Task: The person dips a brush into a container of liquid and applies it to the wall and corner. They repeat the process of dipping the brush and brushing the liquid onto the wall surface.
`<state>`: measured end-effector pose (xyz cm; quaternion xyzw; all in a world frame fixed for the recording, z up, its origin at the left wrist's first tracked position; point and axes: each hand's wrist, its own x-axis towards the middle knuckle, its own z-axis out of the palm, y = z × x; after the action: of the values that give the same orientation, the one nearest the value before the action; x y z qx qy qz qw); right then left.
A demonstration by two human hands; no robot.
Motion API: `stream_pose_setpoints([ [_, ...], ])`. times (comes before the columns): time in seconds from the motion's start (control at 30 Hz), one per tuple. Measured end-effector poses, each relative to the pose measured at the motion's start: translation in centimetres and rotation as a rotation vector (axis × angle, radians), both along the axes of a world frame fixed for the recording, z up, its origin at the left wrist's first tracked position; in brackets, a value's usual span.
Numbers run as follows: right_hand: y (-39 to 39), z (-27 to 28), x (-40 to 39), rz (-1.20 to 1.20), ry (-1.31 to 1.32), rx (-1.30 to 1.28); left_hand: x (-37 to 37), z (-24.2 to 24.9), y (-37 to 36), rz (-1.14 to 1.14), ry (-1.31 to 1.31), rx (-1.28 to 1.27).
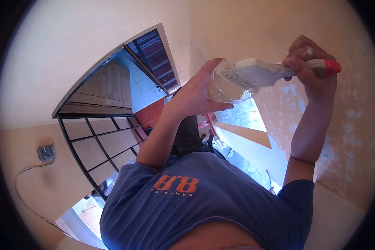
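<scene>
My left hand (198, 91) is wrapped around a clear plastic cup (227, 93) with pale paint inside. In my right hand (310, 68) is a paintbrush (258, 71), gripped by its handle, whose end is red. White paint coats the brush head and part of the handle. The bristles lie against the cup's rim, pointing toward my left hand. Paint smears mark the fingers of my right hand. Both hands are raised in front of my chest.
A wall with patchy white paint (341, 137) rises close on the right. To the left are a dark metal grid frame (96, 135), a doorway and an electrical box (46, 153) with a loose cable. Red tiles (152, 112) show low down behind my left arm.
</scene>
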<state>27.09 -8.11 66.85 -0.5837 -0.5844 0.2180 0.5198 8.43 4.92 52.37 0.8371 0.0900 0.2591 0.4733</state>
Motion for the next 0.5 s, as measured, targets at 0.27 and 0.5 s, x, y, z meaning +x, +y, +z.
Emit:
stream_pose_setpoints([
  [0.27,-0.9,0.9,1.0,-0.026,0.031,0.194,0.4,0.4,-0.6,0.009,-0.037,-0.01],
  [0.5,-1.9,1.4,1.8,-0.04,0.112,0.328,0.8,1.4,-1.0,-0.012,-0.072,0.009],
])
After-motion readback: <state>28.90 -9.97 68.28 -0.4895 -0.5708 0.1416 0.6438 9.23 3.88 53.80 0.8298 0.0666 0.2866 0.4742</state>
